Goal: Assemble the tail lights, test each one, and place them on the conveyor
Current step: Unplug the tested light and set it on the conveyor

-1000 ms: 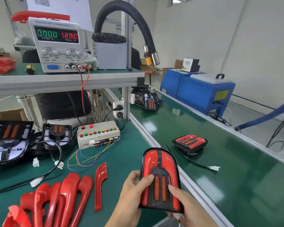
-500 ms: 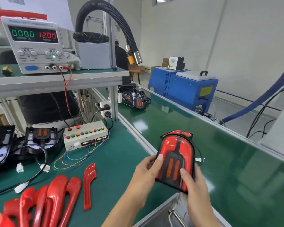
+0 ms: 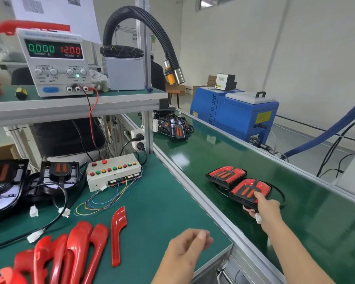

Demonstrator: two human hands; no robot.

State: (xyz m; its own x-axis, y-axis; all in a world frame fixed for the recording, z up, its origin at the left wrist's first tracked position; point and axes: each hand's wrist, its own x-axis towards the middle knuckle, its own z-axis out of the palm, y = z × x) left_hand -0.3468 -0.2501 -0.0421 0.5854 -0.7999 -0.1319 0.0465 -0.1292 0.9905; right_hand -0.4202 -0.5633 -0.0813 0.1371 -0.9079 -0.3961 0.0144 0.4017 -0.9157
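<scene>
At 9 o'clock, 2 black lamp housings (image 3: pixel 57 177) sit on the workbench (image 3: pixel 162 201) w/ leads trailing, prob. parked near the button test box (image 3: pixel 114 173) so plugs reach it. Above, at 11 o'clock, the power supply (image 3: pixel 53 62) reads 0.000 A and 12.00 V, so nothing draws current now. Red lens covers (image 3: pixel 76 253) lie fanned at 7 o'clock, close for the next build. Left hand (image 3: pixel 184 253) hovers at 6 o'clock over the bench edge, fingers loosely curled, holding nothing. Right hand (image 3: pixel 264 210) at 3 o'clock pinches the near edge of a finished tail light (image 3: pixel 248 189), thumb on top, setting it on the conveyor (image 3: pixel 295 201) touching a 2nd finished light (image 3: pixel 225 175). Whether it rests fully on the belt: can't tell.
</scene>
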